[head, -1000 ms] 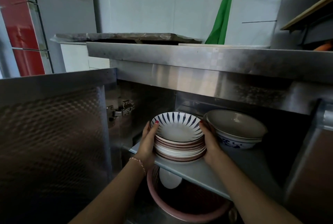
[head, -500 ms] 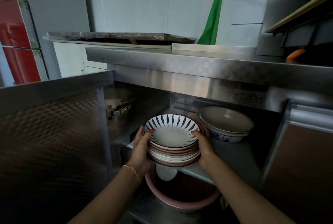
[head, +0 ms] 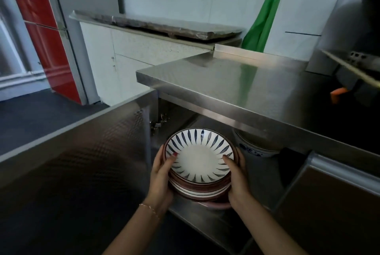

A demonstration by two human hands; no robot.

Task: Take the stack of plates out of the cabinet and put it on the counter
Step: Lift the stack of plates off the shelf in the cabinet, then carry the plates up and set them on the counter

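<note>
I hold the stack of plates (head: 198,169) at the open cabinet (head: 207,123), just below the steel tabletop (head: 246,82).

My left hand (head: 161,174) and right hand (head: 237,176) have their fingers (head: 171,157) clamped on opposite sides of the stack, thumbs on the blue-striped top plate. The tabletop's front edge overhangs directly above. A stack of bowls (head: 257,148) sits on the shelf (head: 261,174) just right of the plates. The open cabinet door (head: 82,152) stands at my left.

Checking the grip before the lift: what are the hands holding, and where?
Both hands hold the stack of plates: left hand at its left rim, right hand at its right rim.
</note>
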